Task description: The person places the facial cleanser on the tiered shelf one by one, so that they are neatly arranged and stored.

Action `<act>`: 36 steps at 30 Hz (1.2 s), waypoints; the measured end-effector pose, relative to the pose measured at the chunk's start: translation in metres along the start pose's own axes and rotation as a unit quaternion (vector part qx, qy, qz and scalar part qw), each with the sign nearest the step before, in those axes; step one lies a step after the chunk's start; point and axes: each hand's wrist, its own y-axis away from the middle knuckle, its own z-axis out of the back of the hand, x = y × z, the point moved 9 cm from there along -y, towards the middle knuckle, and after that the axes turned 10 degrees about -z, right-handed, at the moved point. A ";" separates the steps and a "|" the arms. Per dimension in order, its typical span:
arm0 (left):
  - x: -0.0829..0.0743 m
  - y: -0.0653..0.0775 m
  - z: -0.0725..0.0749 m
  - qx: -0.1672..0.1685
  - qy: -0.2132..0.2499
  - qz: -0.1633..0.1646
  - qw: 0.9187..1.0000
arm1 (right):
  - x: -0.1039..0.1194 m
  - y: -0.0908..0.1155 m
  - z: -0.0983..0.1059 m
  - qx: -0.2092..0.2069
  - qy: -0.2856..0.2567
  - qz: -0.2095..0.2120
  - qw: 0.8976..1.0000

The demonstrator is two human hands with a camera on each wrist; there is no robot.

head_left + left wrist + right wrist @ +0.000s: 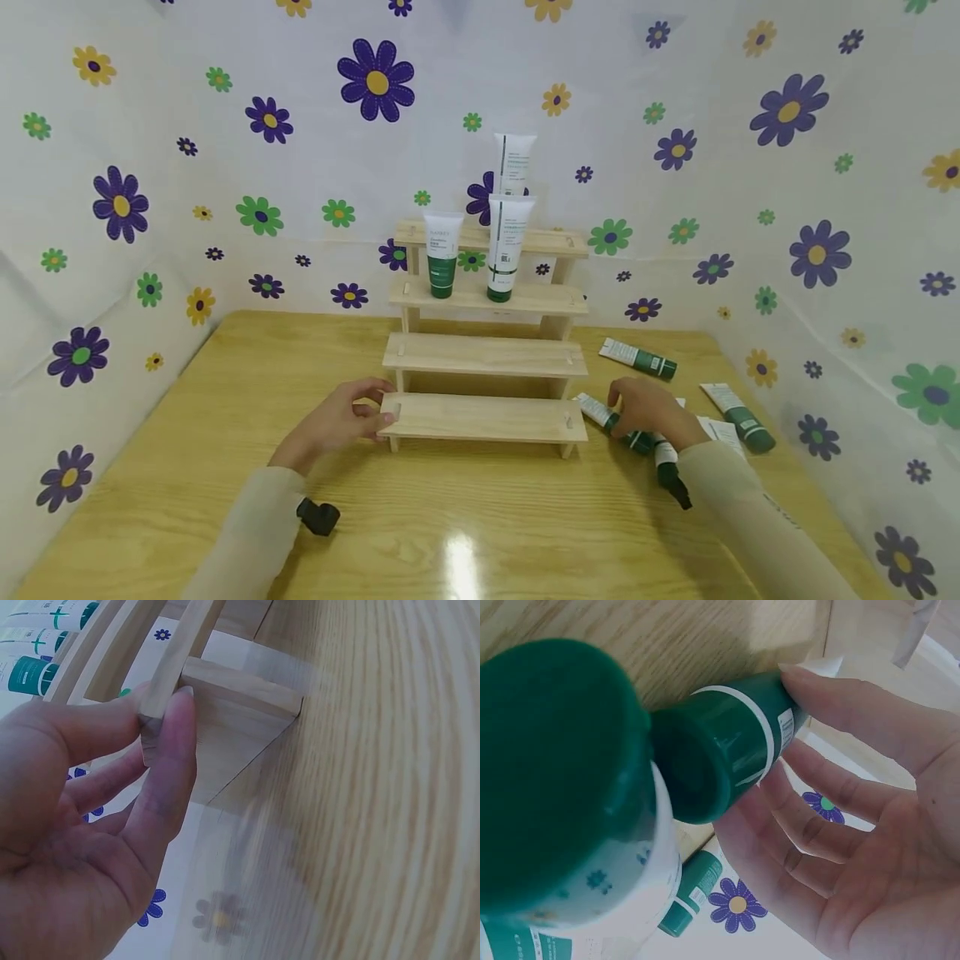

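Observation:
A four-step wooden display rack stands in the middle of the table. My left hand pinches the left end of its lowest step, thumb and fingers on either side of the board in the left wrist view. To the right of the rack, my right hand holds a green and white squeeze tube lying slanted near the tabletop, thumb on one side and fingers on the other. Upright on the rack are a short tube, a taller tube and another tube on the top step.
More tubes lie on the table at the right: one behind my right hand, one at the far right, and others partly hidden under my wrist. A large green cap fills the right wrist view's left side. Flowered cloth encloses the back and sides.

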 end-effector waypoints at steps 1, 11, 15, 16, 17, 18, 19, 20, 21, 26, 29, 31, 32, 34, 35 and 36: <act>0.000 -0.001 0.000 0.001 -0.001 0.000 1.000 | 0.000 0.000 0.001 0.000 -0.002 0.003 1.000; 0.000 -0.002 0.004 0.004 0.003 -0.010 1.000 | 0.004 -0.004 0.007 -0.003 -0.023 0.026 0.999; -0.002 -0.002 0.005 0.002 -0.001 -0.012 1.000 | 0.005 -0.005 0.009 -0.010 -0.029 0.026 0.999; -0.002 -0.002 0.004 0.002 0.000 -0.012 1.000 | 0.005 -0.005 0.009 -0.011 -0.031 0.026 0.999; -0.003 -0.002 0.004 0.003 0.001 -0.011 1.000 | 0.004 -0.005 0.009 -0.011 -0.033 0.024 0.999; -0.003 -0.001 0.004 0.004 0.001 -0.012 1.000 | 0.004 -0.005 0.009 -0.010 -0.036 0.023 0.999; -0.003 -0.001 0.003 0.005 0.002 -0.012 1.000 | 0.004 -0.005 0.008 -0.009 -0.039 0.024 0.999; -0.002 -0.001 0.003 0.006 0.002 -0.012 1.000 | 0.004 -0.005 0.008 -0.008 -0.040 0.024 0.999; -0.002 -0.001 0.002 0.007 0.003 -0.012 1.000 | 0.004 -0.005 0.008 -0.008 -0.042 0.024 0.999; -0.001 -0.001 0.003 0.006 0.004 -0.014 1.000 | 0.002 -0.006 0.009 -0.009 -0.046 0.025 0.999; 0.000 -0.001 0.002 0.007 0.007 -0.014 1.000 | 0.001 -0.007 0.009 -0.008 -0.045 0.031 0.998; 0.000 -0.001 0.002 0.007 0.008 -0.013 1.000 | 0.001 -0.007 0.009 -0.006 -0.043 0.034 0.998; 0.000 -0.001 0.002 0.007 0.007 -0.013 1.000 | 0.001 -0.007 0.009 -0.006 -0.042 0.037 0.998; 0.000 0.000 0.002 0.005 0.006 -0.011 1.000 | 0.001 -0.008 0.009 -0.006 -0.040 0.041 0.998; 0.000 0.000 0.002 0.003 0.006 -0.010 1.000 | 0.001 -0.008 0.009 -0.006 -0.039 0.042 0.998; 0.000 0.001 0.002 0.002 0.007 -0.009 1.000 | 0.001 -0.008 0.009 -0.007 -0.039 0.043 0.998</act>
